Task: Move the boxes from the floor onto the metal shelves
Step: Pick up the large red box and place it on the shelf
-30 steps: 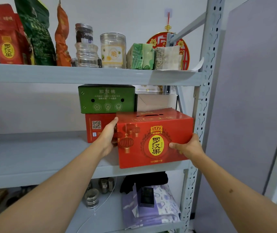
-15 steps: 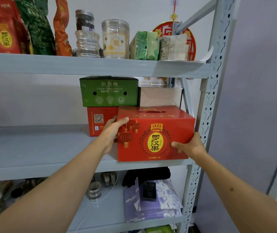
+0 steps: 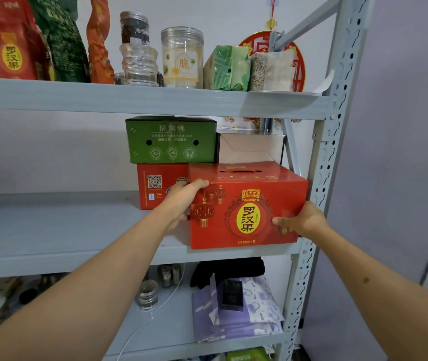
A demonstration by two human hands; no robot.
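Note:
A red box [image 3: 249, 204] with a yellow oval label and lantern print rests on the right end of the grey middle shelf [image 3: 51, 230], its front at the shelf edge. My left hand [image 3: 184, 199] grips its upper left corner and left side. My right hand [image 3: 301, 221] holds its lower right corner. Behind it stand another red box [image 3: 160, 186] with a QR code, a green box [image 3: 171, 139] stacked on that one, and a pale cardboard box [image 3: 249, 147].
The upper shelf [image 3: 129, 97] carries snack bags, clear jars [image 3: 181, 58] and green packets. The perforated upright post [image 3: 330, 152] stands just right of the box. The lower shelf holds purple packs [image 3: 236, 308], dark cloth and small jars. A purple-grey wall is at the right.
The red box has gone further back onto the middle shelf and sits flatter. My left hand has shifted up to its top left corner. The camera has moved closer.

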